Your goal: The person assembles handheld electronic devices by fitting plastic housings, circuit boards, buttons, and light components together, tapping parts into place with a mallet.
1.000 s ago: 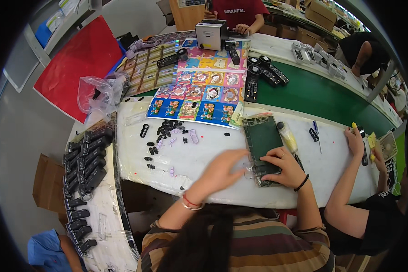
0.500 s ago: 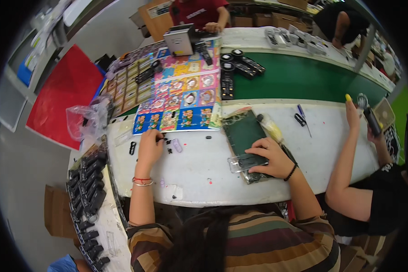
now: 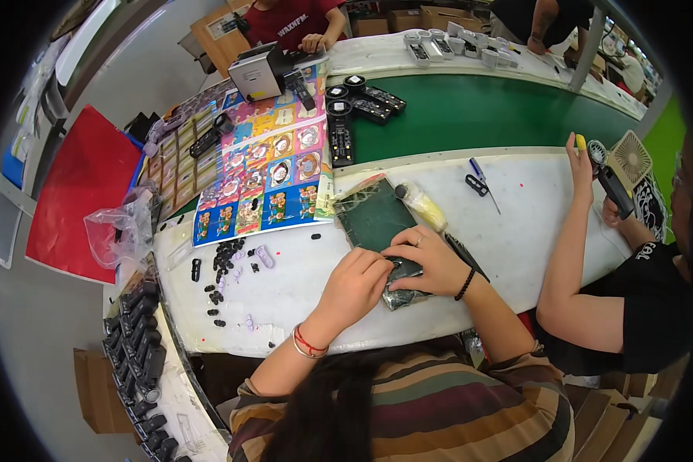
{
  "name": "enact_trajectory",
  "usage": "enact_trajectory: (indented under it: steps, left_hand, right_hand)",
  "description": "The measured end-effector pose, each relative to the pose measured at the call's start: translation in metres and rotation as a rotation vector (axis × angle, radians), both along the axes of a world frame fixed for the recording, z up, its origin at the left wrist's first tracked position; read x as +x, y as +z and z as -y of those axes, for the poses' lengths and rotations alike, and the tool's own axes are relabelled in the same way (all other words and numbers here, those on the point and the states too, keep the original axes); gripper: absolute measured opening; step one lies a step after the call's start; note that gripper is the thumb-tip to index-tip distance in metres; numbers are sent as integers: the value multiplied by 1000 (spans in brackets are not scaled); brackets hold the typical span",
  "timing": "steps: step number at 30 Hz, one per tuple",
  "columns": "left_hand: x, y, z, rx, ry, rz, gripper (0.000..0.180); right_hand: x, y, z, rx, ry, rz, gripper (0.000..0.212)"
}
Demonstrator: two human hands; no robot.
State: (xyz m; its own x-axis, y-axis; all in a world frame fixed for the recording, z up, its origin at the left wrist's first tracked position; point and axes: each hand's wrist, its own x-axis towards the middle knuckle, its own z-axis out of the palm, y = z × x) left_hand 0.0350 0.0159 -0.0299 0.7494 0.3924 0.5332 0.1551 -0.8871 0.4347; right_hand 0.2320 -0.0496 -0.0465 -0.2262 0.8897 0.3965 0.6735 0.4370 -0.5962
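Close together over the near end of a dark green pad (image 3: 373, 219), both of my hands work at one small piece. My right hand (image 3: 433, 266) holds a clear plastic panel (image 3: 403, 271), which looks dark over the pad and is partly hidden by fingers. My left hand (image 3: 354, 286) has its fingertips pressed together at the panel's left edge. Whether a small part is between them is hidden. Scattered small black parts (image 3: 225, 254) lie on the white table to the left, with a lilac oblong frame (image 3: 265, 256) and a black oblong frame (image 3: 196, 269) beside them.
Beyond the pad lie a yellow-filled bottle (image 3: 425, 208), a screwdriver (image 3: 487, 185) and another black frame (image 3: 477, 185). Colourful printed sheets (image 3: 277, 169) cover the far left. Black devices (image 3: 138, 339) line the left edge. At right, a co-worker's hands (image 3: 584, 173) hold a handheld fan.
My left hand has left the small black parts and moved right to meet my right hand at the clear panel. The view has shifted, so the table appears further left.
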Motion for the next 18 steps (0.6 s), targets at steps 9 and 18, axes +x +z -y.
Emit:
enact_trajectory:
  steps: [9, 18]
  left_hand:
    - [-13, 8, 11, -40, 79, -90, 28]
    - [-25, -3, -4, -23, 22, -37, 25]
  right_hand:
    - [-1, 6, 0, -51, -31, -67, 38]
    - [3, 3, -1, 44, 46, 25, 26]
